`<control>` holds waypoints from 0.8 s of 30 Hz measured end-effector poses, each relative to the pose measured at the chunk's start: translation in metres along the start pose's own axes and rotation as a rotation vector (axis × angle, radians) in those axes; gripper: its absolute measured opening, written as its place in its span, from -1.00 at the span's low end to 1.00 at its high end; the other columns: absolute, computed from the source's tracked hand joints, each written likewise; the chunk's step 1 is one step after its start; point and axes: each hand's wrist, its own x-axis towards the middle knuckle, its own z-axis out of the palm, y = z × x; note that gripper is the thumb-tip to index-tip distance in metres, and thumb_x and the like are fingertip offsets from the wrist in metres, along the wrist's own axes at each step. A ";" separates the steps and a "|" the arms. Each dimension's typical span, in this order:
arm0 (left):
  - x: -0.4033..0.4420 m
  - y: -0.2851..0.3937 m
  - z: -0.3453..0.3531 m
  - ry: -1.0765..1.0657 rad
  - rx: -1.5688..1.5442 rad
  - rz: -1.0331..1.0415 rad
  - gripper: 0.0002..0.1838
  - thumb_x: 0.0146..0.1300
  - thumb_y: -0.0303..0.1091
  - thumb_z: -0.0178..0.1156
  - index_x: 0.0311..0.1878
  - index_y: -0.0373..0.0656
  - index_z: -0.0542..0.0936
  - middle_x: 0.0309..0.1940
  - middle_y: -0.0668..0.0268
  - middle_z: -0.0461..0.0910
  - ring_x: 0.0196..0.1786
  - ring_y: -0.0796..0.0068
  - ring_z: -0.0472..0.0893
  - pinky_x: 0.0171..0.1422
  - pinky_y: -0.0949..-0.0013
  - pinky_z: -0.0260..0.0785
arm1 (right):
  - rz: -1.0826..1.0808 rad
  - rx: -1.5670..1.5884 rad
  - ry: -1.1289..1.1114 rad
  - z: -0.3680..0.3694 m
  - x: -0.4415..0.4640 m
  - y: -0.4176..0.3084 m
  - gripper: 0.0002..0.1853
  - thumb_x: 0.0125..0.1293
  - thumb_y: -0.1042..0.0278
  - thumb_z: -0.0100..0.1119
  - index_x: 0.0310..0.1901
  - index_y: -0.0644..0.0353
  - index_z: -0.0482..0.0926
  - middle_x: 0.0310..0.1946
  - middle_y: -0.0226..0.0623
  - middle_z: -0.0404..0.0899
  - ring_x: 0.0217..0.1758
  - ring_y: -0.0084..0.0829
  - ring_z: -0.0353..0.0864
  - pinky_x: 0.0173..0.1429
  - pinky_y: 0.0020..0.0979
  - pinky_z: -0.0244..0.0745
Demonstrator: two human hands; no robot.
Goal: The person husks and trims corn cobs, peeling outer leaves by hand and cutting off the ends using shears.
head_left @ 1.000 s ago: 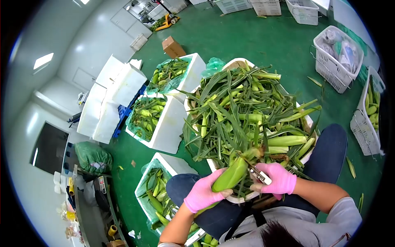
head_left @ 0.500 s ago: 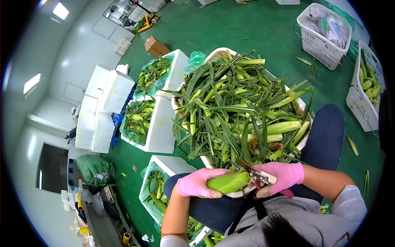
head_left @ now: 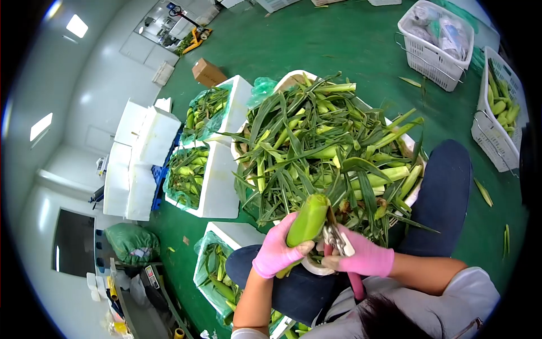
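Both hands wear pink gloves. My left hand is closed around a green ear of corn in its husk, which is tilted with its cut, pale end up. Pruning shears with a metal head and a pinkish-red handle are gripped in my right hand. Their blades stand right beside the ear; whether they touch it I cannot tell. Under my hands, a white round thing, perhaps a tape roll, shows partly. Just beyond the hands lies a big heap of corn husks and leaves in a white tub.
White foam boxes of corn, lined with green plastic, stand at the left. At the right are a white basket of bags and a white basket of corn. A cardboard box sits farther back. My knee borders the tub.
The ear has turned from lying nearly level to pointing up and away, and its cut end now shows. Both hands have shifted left, and the shears have turned upward beside the ear.
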 end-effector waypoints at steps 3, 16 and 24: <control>-0.004 -0.004 -0.003 -0.062 -0.405 -0.114 0.00 0.10 0.15 0.49 0.44 -0.30 0.31 0.08 0.12 0.56 0.15 0.33 0.56 0.24 0.28 0.44 | 0.098 -0.094 0.085 -0.007 0.003 -0.018 -0.72 0.27 0.43 0.41 -0.09 0.23 0.51 -0.40 -0.43 0.57 -0.47 -0.62 0.55 -0.36 -0.52 0.49; -0.012 -0.022 0.032 0.814 -1.172 0.489 -0.56 0.46 -0.13 0.26 0.28 -0.12 0.47 0.28 0.15 0.52 0.40 0.04 0.46 0.62 -0.10 0.22 | 0.144 -0.516 0.063 -0.002 0.001 0.034 -0.34 0.22 0.41 0.44 0.31 0.20 0.32 -0.10 -0.36 0.49 -0.09 -0.57 0.48 0.05 -0.45 0.51; -0.023 -0.038 0.058 0.992 -1.098 0.411 -0.40 0.41 0.19 0.22 0.25 -0.08 0.44 0.24 0.25 0.52 0.36 0.19 0.47 0.53 -0.05 0.28 | -0.203 -0.958 0.263 -0.006 0.051 0.023 -0.36 -0.02 0.35 0.53 0.09 0.37 0.43 -0.23 -0.19 0.61 -0.22 -0.28 0.65 -0.03 -0.34 0.59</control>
